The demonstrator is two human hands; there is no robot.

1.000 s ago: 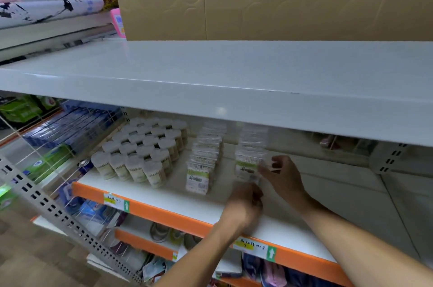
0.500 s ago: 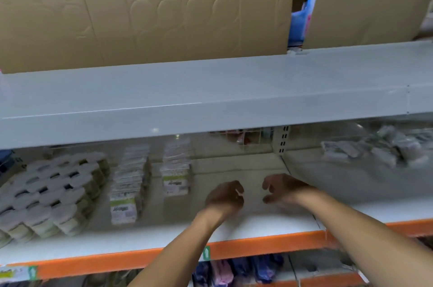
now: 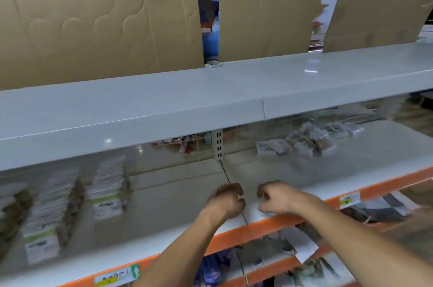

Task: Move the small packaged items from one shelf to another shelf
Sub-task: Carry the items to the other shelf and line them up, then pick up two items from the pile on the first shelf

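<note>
Both hands hover over the orange-edged shelf (image 3: 293, 218) at the seam between its two sections. The left hand (image 3: 228, 202) and the right hand (image 3: 276, 197) have curled fingers, close together but not touching; whether either grip pinches a small packet is too blurred to tell.

The packets still to be moved stand in two upright rows (image 3: 107, 188) on the left section, well apart from the hands, and a loose heap of packets (image 3: 304, 140) lies toward the back of the right section. My judgement is that the hands are mid-carry toward that heap. To do it well, keep the hands low under the grey upper shelf (image 3: 140, 113), travel right past the perforated upright (image 3: 218, 143), and set the load beside the heap rather than on it.

Counted: two hands, two rows, one heap; single packets are too smeared to count
</note>
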